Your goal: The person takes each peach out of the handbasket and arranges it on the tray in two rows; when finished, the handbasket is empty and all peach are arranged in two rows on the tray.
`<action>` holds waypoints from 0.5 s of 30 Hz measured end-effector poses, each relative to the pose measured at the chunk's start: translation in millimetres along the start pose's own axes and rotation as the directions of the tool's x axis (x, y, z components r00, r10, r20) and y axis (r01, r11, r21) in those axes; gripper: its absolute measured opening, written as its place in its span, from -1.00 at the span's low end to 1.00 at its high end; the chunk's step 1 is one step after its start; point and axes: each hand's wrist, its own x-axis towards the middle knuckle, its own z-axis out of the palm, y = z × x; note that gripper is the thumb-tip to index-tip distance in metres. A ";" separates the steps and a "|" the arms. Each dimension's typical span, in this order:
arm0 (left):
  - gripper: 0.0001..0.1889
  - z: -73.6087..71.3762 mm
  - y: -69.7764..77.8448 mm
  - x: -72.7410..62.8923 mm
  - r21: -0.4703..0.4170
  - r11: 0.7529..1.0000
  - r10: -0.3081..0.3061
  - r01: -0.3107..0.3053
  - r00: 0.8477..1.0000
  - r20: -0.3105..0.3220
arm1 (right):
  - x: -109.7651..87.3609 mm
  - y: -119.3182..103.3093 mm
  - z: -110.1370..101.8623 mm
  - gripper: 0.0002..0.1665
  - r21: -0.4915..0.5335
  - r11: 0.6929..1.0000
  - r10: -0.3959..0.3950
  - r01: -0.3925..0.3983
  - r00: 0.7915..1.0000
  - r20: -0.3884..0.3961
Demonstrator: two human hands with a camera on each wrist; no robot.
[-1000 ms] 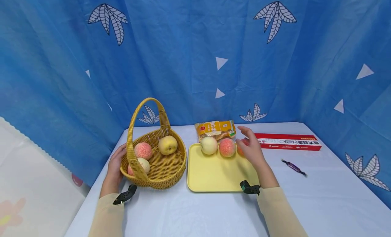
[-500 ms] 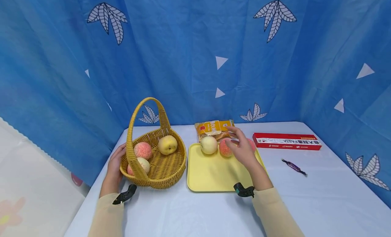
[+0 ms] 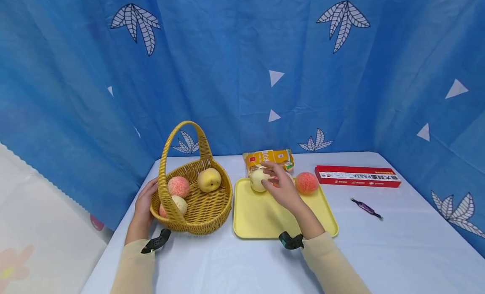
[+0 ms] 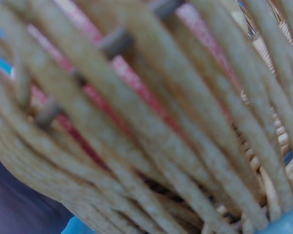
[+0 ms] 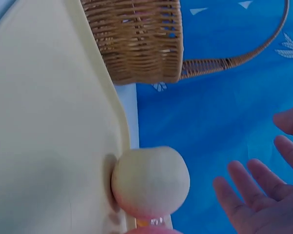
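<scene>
- Standing on the counter (image 3: pixel 219 262), the basket (image 3: pixel 202 229) has a pink fruit (image 3: pixel 178 187), a pale fruit (image 3: pixel 181 204) and a yellow fruit (image 3: pixel 209 180) inside; its tall handle (image 3: pixel 163 172) arches over them and partly hides the pale one.
- Just right of it lies the yellow tray (image 3: pixel 254 218), with three fruits along its back rim: white (image 3: pixel 258 181), middle (image 3: pixel 289 175) and red (image 3: pixel 307 183).
- Behind the white and middle fruits sits a packet (image 3: pixel 282 156); a red box (image 3: pixel 358 176) lies behind and to the right, a wrapped candy (image 3: pixel 366 208) nearer the front.
- A blue curtain (image 3: pixel 227 75) hangs behind everything.
- The right hand (image 3: pixel 283 188) hovers over the tray, blocking most of the middle fruit.
- Its fingers (image 5: pixel 246 185) are spread and loose, gripping nothing, apart from the white fruit in the right wrist view.
- The left hand (image 3: pixel 145 201) touches the basket's left side at the rim; whether its fingers curl round it, I cannot tell.
</scene>
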 end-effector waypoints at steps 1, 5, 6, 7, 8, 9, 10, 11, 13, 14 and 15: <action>-0.51 0.0 0.6 -0.2 0.001 1.000 -0.003 0.003 1.000 0.000 | -0.4 -4.2 2.3 -0.37 0.000 1.000 -0.006 0.006 1.000 0.014; -0.53 -0.1 3.4 -0.8 -0.009 1.000 -0.025 0.025 1.000 0.006 | 4.1 0.2 12.6 -0.38 -0.002 1.000 -0.024 0.024 0.998 0.053; -0.54 0.0 4.3 -1.1 -0.014 0.999 -0.032 0.032 0.999 0.006 | 5.9 2.7 15.6 -0.38 -0.006 1.000 -0.028 0.028 0.998 0.056; -0.54 0.9 6.3 -2.8 -0.016 0.999 -0.035 0.036 0.999 0.010 | 7.6 5.1 18.5 -0.38 -0.012 0.999 -0.035 0.035 0.998 0.060; -0.54 1.1 7.4 -3.5 -0.016 0.999 -0.042 0.042 0.999 0.011 | 9.5 7.4 21.5 -0.38 -0.020 0.999 -0.036 0.038 0.997 0.065; -0.54 1.5 8.1 -3.7 -0.015 0.999 -0.046 0.046 0.999 0.010 | 10.7 7.2 24.4 -0.38 -0.023 0.999 -0.031 0.032 0.997 0.071; -0.53 1.7 8.5 -4.2 -0.015 0.999 -0.049 0.050 0.999 0.010 | 11.5 5.8 27.3 -0.38 -0.031 0.999 -0.032 0.035 0.996 0.079; -0.53 1.9 8.8 -4.7 -0.014 0.999 -0.049 0.049 0.999 0.010 | 11.8 3.7 30.2 -0.38 -0.040 0.998 -0.038 0.041 0.995 0.087; -0.53 2.0 7.7 -4.8 -0.009 0.999 -0.043 0.043 0.999 0.008 | 12.1 0.2 36.1 -0.38 -0.057 0.997 -0.048 0.054 0.993 0.108; -0.54 1.4 6.0 -3.4 -0.007 0.999 -0.041 0.041 0.999 0.003 | 12.7 -0.9 39.1 -0.38 -0.063 0.996 -0.051 0.059 0.992 0.119; -0.54 1.3 5.2 -2.9 -0.008 0.999 -0.035 0.035 0.999 0.002 | 13.4 -2.0 42.0 -0.38 -0.067 0.996 -0.058 0.067 0.990 0.127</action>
